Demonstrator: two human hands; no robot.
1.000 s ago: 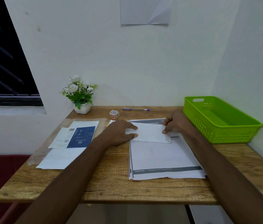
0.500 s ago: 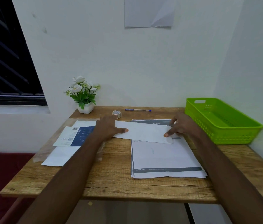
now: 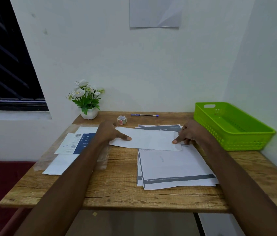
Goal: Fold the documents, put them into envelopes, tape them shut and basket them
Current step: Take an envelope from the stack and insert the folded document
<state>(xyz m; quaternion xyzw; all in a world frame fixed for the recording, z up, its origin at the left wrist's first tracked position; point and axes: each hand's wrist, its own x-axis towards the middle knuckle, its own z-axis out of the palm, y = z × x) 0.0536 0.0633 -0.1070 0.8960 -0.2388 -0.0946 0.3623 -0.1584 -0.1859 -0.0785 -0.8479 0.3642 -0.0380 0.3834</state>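
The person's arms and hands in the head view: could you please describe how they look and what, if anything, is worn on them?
Both forearms are bare as far as the picture's lower edge, with no sleeves in view. The left hand and the right hand wear no gloves, and no watch, bracelet or ring can be seen on them. No markings show.

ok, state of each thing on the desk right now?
folded paper: flat, held at both ends
left hand: thumb on paper
right hand: fingertip on paper
document stack: unfolded
envelopes: untouched
tape roll: idle
pen: capped
basket: empty
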